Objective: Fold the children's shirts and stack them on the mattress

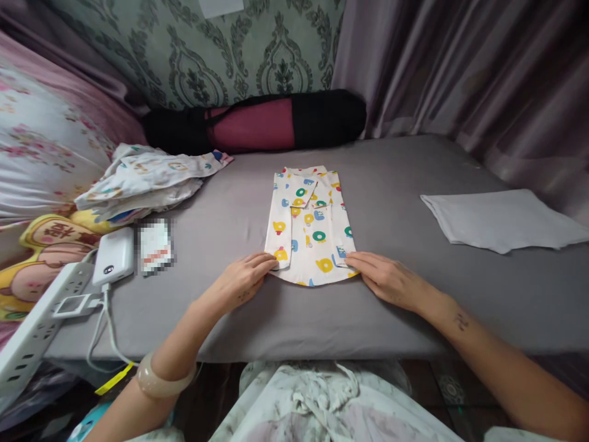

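1. My left hand (246, 276) lies palm down, fingers nearly straight and close together, the fingertips on the near left corner of a printed shirt (310, 230); I cannot tell whether the thumb pinches the cloth from below.
2. My right hand (391, 279) mirrors it at the near right corner, fingers extended and together; its grip, too, I cannot make out.
3. The shirt lies flat in front of me on the grey cover (396, 202), between my hands, its sides folded inward and its curved hem towards me.
4. To my left are a heap of clothes (147, 178), a white power bank (113, 255) and a power strip (37, 325).
5. A pale folded cloth (499, 221) lies well apart on my right.
6. Beyond the shirt, a long black-and-red bag (253, 126) lies along the wall.
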Motion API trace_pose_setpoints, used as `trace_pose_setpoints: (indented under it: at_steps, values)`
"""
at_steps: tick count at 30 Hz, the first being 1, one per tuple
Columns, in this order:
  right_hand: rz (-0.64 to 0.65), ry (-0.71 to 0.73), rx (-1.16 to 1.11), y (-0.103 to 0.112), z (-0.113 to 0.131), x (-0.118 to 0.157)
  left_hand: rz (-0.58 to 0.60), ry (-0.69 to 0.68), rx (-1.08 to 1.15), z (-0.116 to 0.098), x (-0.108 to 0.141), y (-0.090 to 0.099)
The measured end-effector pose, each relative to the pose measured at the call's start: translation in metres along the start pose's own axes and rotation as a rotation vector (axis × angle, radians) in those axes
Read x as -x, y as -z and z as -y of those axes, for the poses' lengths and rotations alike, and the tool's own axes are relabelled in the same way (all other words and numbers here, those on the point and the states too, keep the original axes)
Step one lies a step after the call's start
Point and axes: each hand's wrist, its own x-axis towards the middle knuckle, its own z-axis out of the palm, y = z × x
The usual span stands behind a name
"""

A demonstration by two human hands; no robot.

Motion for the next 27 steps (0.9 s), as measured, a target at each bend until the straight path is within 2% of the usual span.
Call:
trace_pose_setpoints:
  at_steps: [6, 15, 23, 27]
  values:
    - [-0.06, -0.024, -0.036, 0.001, -0.01, -0.008, -0.033, 0.013, 0.049, 0.016, -0.006, -0.001]
    - [-0.026, -0.075, -0.073, 0.003, -0.026, -0.024, -0.076, 0.092, 0.157, 0.031, -0.023, -0.001]
    - [-0.044, -0.182, -0.139, 0.007, -0.029, -0.033, -0.138, 0.248, 0.216, 0.037, -0.03, -0.001]
    - [-0.054, -0.282, -0.196, 0.004, -0.033, -0.037, -0.172, 0.322, 0.224, 0.043, -0.035, -0.004]
